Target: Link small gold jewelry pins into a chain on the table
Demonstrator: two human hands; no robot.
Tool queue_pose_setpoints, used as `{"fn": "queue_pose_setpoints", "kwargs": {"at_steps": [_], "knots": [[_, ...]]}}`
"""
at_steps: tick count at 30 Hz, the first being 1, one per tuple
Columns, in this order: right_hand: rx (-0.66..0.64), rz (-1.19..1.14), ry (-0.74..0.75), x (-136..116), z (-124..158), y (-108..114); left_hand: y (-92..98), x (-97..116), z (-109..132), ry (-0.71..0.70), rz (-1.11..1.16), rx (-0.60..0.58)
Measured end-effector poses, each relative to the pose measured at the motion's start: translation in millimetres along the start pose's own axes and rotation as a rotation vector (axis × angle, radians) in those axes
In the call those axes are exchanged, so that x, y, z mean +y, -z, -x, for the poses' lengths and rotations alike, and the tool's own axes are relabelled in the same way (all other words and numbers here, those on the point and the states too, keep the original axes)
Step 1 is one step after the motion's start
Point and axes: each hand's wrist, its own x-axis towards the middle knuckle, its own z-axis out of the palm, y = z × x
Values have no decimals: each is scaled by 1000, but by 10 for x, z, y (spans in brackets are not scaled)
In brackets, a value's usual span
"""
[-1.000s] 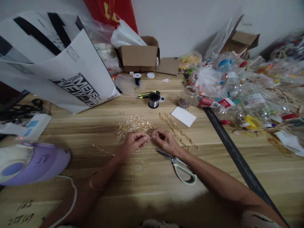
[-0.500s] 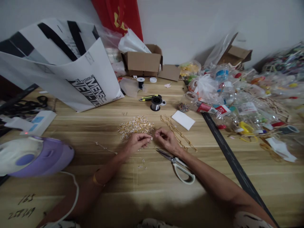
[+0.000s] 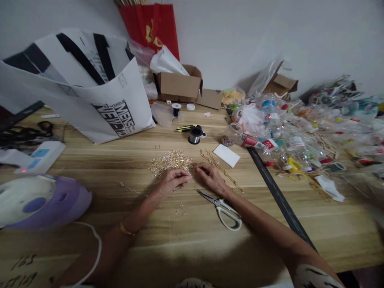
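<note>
We sit at a wood-grain bench [image 3: 192,244] against a pale wall [image 3: 222,40], its back lined by a white shopping bag [image 3: 129,96], a cardboard box [image 3: 180,85] and, rightward, a heap of plastic bottles [image 3: 295,143]. A dark strip [image 3: 279,196] crosses the wood towards the near edge, visible at lower right. Leftward, a purple-and-white appliance [image 3: 69,204] (a white cord [image 3: 98,244] curves near it) bounds our room; plain wood shows between it and our hands, and nearer us, below the scissors [image 3: 218,203]. The pile of gold and clear beads [image 3: 169,161] lies mid-bench, just beyond our left hand [image 3: 172,181]; a gold chain [image 3: 225,172] runs beside our right hand [image 3: 211,177]. The fingers of both are bent inward, but we cannot tell whether they are closed on anything
</note>
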Motion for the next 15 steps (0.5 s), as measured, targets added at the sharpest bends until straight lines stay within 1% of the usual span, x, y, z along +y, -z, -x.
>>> {"fn": "queue_pose_setpoints", "kwargs": {"at_steps": [2, 4, 7, 9, 12, 15], "knots": [[-8, 48, 30, -23, -23, 53, 11, -4, 3, -8, 21, -9], [-46, 110, 63, -62, -18, 142, 24, -11, 0, -17, 40, -15], [-63, 248, 60, -140, 91, 330, 38, -18, -15, -18, 45, -12], [-107, 356, 28, -201, 244, 464, 38, -18, -23, -13, 45, -7], [-187, 559, -4, -309, 566, 630, 23, -5, -19, -14, 50, -9], [-297, 715, -47, -421, 901, 689, -4, 18, 4, -16, 45, -22]]}}
